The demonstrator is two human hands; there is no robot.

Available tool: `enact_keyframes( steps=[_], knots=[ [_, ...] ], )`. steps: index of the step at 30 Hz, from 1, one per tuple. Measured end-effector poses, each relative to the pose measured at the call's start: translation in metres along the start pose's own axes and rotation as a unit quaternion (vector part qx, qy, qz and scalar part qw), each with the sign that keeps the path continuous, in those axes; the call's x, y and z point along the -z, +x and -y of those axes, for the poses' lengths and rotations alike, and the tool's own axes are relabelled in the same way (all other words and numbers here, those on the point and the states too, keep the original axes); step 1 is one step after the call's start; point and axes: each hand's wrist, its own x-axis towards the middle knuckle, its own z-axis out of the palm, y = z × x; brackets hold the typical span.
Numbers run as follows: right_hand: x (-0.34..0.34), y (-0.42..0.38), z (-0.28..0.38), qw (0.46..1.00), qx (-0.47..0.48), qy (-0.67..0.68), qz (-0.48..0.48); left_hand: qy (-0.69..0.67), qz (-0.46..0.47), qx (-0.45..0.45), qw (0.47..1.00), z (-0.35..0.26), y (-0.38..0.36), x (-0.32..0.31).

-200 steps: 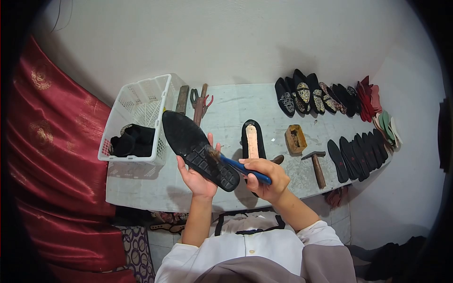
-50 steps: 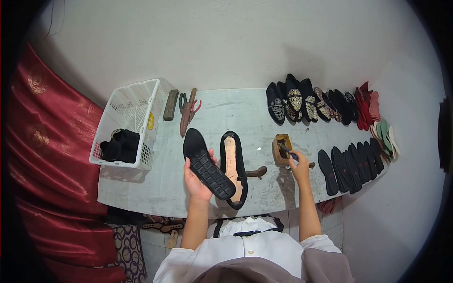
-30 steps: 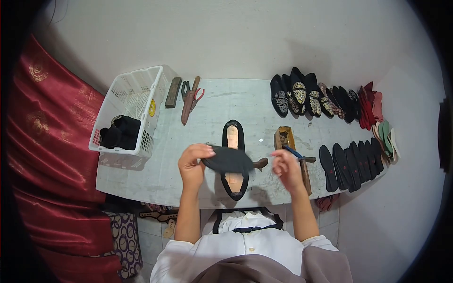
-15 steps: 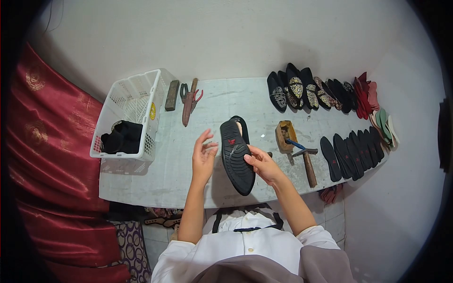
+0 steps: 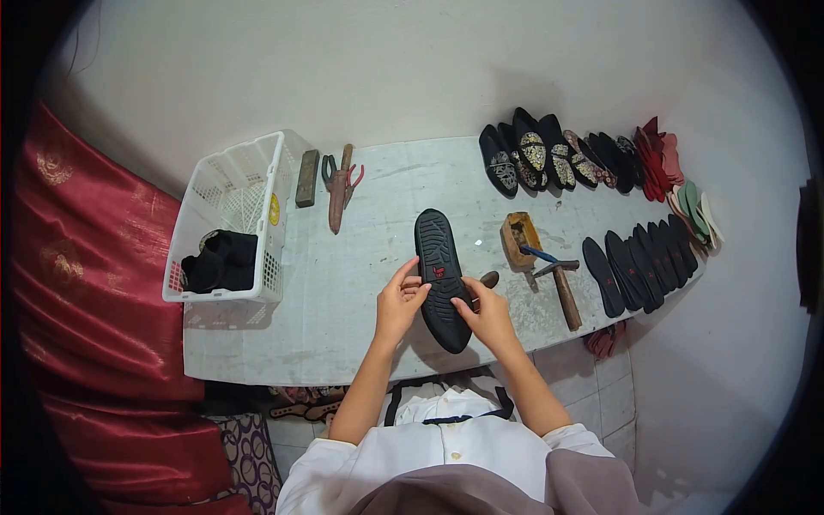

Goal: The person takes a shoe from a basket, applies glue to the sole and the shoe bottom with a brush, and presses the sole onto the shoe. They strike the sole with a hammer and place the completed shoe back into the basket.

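Observation:
A black shoe (image 5: 440, 296) is held above the table with its ridged sole facing me, a small red mark at the middle and the pointed toe toward my body. My right hand (image 5: 489, 316) grips its right edge, thumb on the sole. On the opposite edge, my left hand (image 5: 400, 302) pinches the shoe between thumb and fingers. The upper is hidden behind the sole. Partly covered by my right hand, a dark rounded object (image 5: 489, 280) lies on the table.
A white plastic basket (image 5: 277, 245) with black shoes stands left, near a rectangular block (image 5: 307, 178) and red-handled pliers (image 5: 350, 184). Rightward are a glue container (image 5: 520, 240), a hammer (image 5: 566, 296), black soles (image 5: 604, 276) and patterned shoes (image 5: 533, 150).
The shoe has turned more upright, its sole now facing me more squarely. My left hand has moved from beside it onto its left edge.

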Motion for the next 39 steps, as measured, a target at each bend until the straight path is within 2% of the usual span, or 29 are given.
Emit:
enact_keyframes(
  steps=[2,3,6,10,13,16,21,24,27,30,37,39],
  knots=[
    [-0.016,-0.004,-0.016,0.991,0.092,-0.059,-0.082,0.027,-0.016,-0.011,0.999,0.001,-0.001,0.0],
    [-0.018,-0.006,-0.013,0.987,0.109,-0.075,-0.09,0.039,-0.015,-0.013,0.999,0.003,-0.001,0.001],
    [-0.014,-0.012,-0.002,0.977,0.1,-0.174,-0.068,0.062,-0.024,-0.026,0.997,0.008,-0.001,0.001],
    [-0.02,-0.011,-0.008,0.979,0.081,-0.18,-0.057,0.072,-0.048,-0.044,0.995,0.011,-0.003,-0.004],
    [-0.022,-0.008,-0.005,0.98,0.067,-0.178,-0.055,0.174,-0.064,-0.082,0.979,0.001,-0.004,-0.008],
    [-0.023,-0.005,-0.004,0.977,0.046,-0.202,-0.039,0.19,-0.077,-0.113,0.972,0.009,0.001,-0.007],
    [-0.023,-0.004,0.0,0.974,0.034,-0.219,-0.037,0.187,-0.064,-0.08,0.977,0.011,0.004,-0.004],
    [-0.017,-0.004,0.007,0.947,0.061,-0.311,-0.045,0.17,-0.073,-0.066,0.98,0.007,0.002,-0.006],
    [-0.011,0.001,0.007,0.941,0.121,-0.306,-0.081,0.156,-0.089,-0.067,0.981,0.01,0.0,-0.008],
    [-0.017,0.004,0.001,0.955,0.145,-0.251,-0.067,0.156,-0.095,-0.059,0.981,0.011,-0.001,-0.009],
    [-0.015,0.006,0.003,0.969,0.127,-0.206,-0.043,0.158,-0.088,-0.035,0.983,0.007,-0.001,-0.005],
    [-0.013,0.007,0.001,0.972,0.126,-0.196,-0.037,0.082,-0.069,0.012,0.994,0.014,0.001,-0.004]
  ],
)
